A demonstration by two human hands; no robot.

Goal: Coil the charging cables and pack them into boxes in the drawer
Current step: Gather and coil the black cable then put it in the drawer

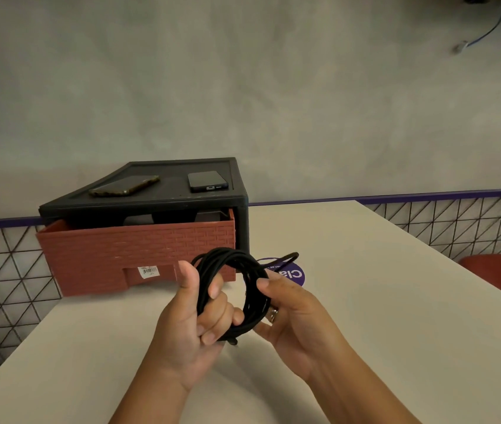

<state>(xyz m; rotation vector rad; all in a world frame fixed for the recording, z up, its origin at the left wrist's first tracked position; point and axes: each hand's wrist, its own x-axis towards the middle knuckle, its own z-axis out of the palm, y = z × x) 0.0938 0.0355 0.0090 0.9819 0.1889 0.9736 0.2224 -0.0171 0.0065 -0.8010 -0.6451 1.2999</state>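
Directly beyond the two hands, a black plastic drawer cabinet (240, 228) stands on the pale, flat-topped table (380, 316), with its brick-red plastic drawer (139, 249), moulded in a woven pattern, pulled partly out toward the person. Dark rounded shapes show above the drawer's front wall; they are too dim to identify. A white barcode label (149, 271) sits on the recessed handle of the drawer front. On the cabinet's top lie two phones, well apart from the hands: a dark phone in a mottled brown case (125, 186) on the left and a black phone (208, 181) on the right, both flat. The black charging cable (254, 298) is wound into a multi-turn coil and held in the air between both hands, above the table and just short of the drawer front. The left hand (188, 325) has its fingers curled through the coil's opening and closed round the left side of the bundle, thumb raised. The right hand (295, 316) pinches the right side of the coil, thumb on the outer face and fingers beneath; a ring (273, 314) shows on one finger. One loose end of the cable projects up and to the right of the right hand; a second short end hangs below the coil. Just behind the right hand, a round purple sticker (293, 275) with white lettering lies on the table. Far to the right of the hands, part of a red chair seat (500, 273) shows beyond the table edge.
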